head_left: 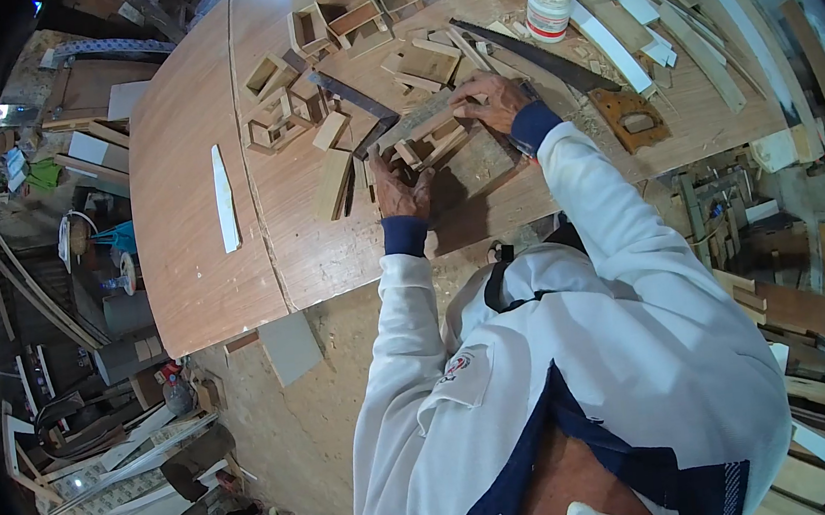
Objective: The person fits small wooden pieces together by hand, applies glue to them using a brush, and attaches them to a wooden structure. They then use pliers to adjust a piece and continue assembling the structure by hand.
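Note:
A small wooden box frame (438, 144) lies near the table's front edge, between my two hands. My left hand (401, 186) is closed on its left end, the thumb and fingers at the side pieces. My right hand (494, 103) grips its far right side, with the fingers bent over the top edge. Beneath the frame is a flat wooden board (483, 162). A dark metal square (361, 100) lies just beyond my left hand, and a wood offcut (332, 183) sits left of it. The joints under my fingers are hidden.
Several small wooden boxes (346, 11) and frames (278, 121) stand farther back. A handsaw (628, 122) lies at right, near a white glue jar (549, 12) with a stick in it. Long white strips (611, 45) cover the right side; another strip (224, 199) lies at left.

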A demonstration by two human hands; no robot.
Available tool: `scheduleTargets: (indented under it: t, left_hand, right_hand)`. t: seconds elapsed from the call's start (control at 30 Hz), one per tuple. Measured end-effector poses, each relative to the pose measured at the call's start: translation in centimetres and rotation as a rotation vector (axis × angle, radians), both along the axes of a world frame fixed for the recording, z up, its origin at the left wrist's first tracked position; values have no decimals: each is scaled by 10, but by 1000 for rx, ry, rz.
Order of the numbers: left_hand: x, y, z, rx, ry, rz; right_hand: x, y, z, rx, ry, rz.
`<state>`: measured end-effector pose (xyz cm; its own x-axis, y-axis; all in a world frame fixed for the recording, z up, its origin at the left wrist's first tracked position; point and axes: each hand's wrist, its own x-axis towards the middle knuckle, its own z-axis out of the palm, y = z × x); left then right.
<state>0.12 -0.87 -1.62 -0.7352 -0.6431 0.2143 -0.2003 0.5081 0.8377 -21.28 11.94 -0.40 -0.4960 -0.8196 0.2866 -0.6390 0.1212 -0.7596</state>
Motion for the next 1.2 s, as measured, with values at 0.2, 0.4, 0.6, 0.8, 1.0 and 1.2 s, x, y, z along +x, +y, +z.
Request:
scheduleTargets:
  t: [0.2, 0.4, 0.6, 0.8, 1.0, 1.2]
  left_hand:
    - [-1, -4, 0, -96, 3, -43]
    - [-3, -3, 12, -48, 23, -81]
    - [-5, -7, 10, -45, 0, -98]
    - [-7, -12, 0, 78, -16, -86]
    - [-8, -18, -12, 99, 48, -122]
    - [-8, -13, 5, 92, 9, -117]
  right_hand:
    - [-7, -12, 3, 2, -18, 40]
    - [-7, -15, -2, 26, -4, 60]
    - [-10, -19, -13, 0, -64, 119]
    - [-7, -21, -13, 27, -43, 116]
    - [-7, -22, -9, 91, -72, 147]
    - [-5, -21, -3, 179, -59, 147]
